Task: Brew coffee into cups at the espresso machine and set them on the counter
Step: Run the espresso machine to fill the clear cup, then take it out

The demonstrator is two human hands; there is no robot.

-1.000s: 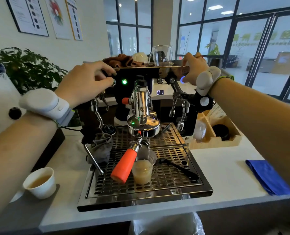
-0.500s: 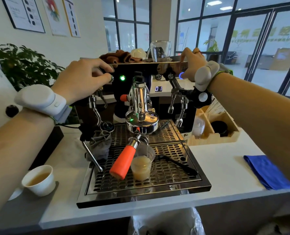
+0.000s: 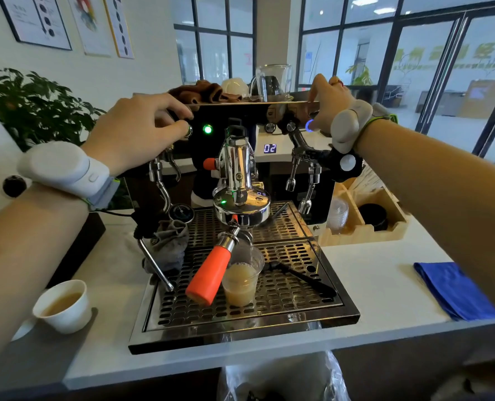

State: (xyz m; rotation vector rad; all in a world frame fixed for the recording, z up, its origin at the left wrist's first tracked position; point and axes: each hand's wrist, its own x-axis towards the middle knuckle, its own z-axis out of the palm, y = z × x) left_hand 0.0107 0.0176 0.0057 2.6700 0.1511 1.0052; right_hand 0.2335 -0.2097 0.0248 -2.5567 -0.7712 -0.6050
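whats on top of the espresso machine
A brown cloth, an upturned white cup and a glass jug stand on the machine. Both hands cover the top's ends; anything farther back is hidden.

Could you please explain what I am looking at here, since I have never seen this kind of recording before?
This is one view from a camera worn on a person's head, looking down at their own arms. Both wrists carry white bands. The left hand rests on the top left edge of an espresso machine, fingers at a knob; the right hand touches the top right corner beside a blue-lit button. Neither hand holds anything loose. Under the orange-handled portafilter a clear plastic cup of pale liquid stands on the drip tray. On the white counter sit a filled white paper cup, a blue cloth and a wooden organiser.
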